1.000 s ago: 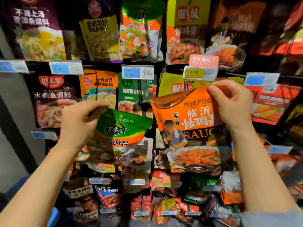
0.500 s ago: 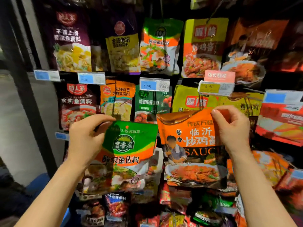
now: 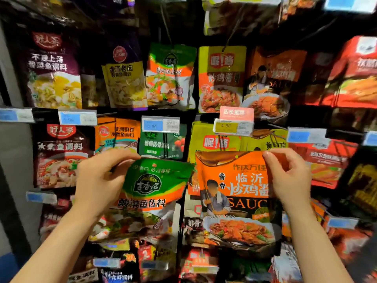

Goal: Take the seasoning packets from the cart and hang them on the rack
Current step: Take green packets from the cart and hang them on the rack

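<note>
Seasoning packets upright before the rack (image 3: 114, 113), long axes vertical, green packet (image 3: 149, 193) pinched by left hand (image 3: 98, 180), orange packet (image 3: 234, 193) by right hand (image 3: 289, 176), hanging holes and hooks hidden, lower rows blurred.

Support: dark display rack (image 3: 12, 180) | Load: rows of hanging seasoning packets (image 3: 221, 78) on pegs, packets overlapping side by side | Fittings: price tags (image 3: 160, 125) clipped along the peg fronts, blue and yellow.
</note>
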`<state>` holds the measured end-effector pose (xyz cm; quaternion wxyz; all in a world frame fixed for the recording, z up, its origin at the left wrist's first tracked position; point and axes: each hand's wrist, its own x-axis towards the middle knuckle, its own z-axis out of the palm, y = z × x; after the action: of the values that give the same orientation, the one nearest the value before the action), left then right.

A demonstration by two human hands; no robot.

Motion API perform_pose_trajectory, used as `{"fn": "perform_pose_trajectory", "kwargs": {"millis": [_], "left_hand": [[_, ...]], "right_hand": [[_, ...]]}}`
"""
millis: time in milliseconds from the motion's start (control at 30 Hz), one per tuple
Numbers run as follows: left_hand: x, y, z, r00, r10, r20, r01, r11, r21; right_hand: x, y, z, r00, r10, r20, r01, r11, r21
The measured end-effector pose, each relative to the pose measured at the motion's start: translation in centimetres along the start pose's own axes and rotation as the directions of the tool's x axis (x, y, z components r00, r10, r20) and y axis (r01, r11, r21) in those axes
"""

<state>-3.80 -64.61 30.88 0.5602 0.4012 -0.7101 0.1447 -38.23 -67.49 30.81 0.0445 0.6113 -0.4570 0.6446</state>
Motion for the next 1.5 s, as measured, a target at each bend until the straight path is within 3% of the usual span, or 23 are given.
{"fn": "perform_pose_trajectory", "kwargs": {"millis": [433, 700, 900, 1133, 1333, 1500], "left_hand": [[10.7, 5.6, 9.2, 0.982, 0.092, -0.164, -0.135, 0.954, -0.269], [16.7, 7.3, 9.8, 0.963, 0.161, -0.215, -0.209, 0.952, -0.224], [20.3, 10.4, 10.6, 0.926, 0.257, -0.277, -0.264, 0.964, 0.010], [21.6, 14.5, 14.3, 0.899, 0.273, -0.342, -0.192, 0.949, 0.252], [21.8, 17.0, 16.9, 0.891, 0.256, -0.375, -0.145, 0.943, 0.300], [21.9, 18.1, 17.6, 0.910, 0.195, -0.367, -0.118, 0.968, 0.222]], "right_hand": [[10.8, -2.5, -11.2, 0.947, -0.062, -0.314, 0.000, 0.981, -0.194], [18.9, -2.1, -11.5, 0.932, 0.100, -0.349, -0.124, 0.991, -0.046], [25.6, 0.5, -10.4, 0.930, 0.237, -0.280, -0.170, 0.955, 0.243], [31.7, 4.5, -9.5, 0.948, 0.307, -0.085, -0.218, 0.818, 0.532], [34.6, 6.3, -9.3, 0.958, 0.285, -0.024, -0.223, 0.797, 0.561], [34.8, 7.1, -8.3, 0.967, 0.254, -0.019, -0.221, 0.872, 0.437]]}}
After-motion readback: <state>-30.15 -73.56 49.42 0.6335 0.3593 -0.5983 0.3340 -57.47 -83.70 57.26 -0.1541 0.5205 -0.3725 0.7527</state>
